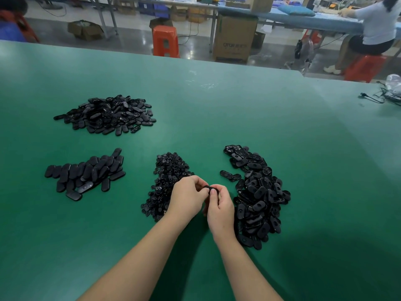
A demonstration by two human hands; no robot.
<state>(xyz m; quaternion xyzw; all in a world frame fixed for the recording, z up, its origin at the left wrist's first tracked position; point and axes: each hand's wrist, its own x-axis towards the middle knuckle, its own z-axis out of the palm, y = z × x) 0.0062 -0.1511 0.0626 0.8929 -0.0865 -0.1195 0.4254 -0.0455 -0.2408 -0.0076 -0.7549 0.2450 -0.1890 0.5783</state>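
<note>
Both hands meet over the green table (217,118), just in front of me. My left hand (186,197) and my right hand (220,208) pinch one small black oval part (208,187) between their fingertips. Left of the hands lies a pile of small black round pieces (167,177). To the right lies a long pile of black oval shells with holes (258,196). A neater heap of closed black oval parts (86,172) sits at the left. Farther back on the left lies another pile of black oval parts (108,115).
Black cables and a clear bag (388,92) lie at the table's far right edge. Beyond the table stand a red stool (165,41), a cardboard box (235,38) and a seated person (373,29) at a blue bench.
</note>
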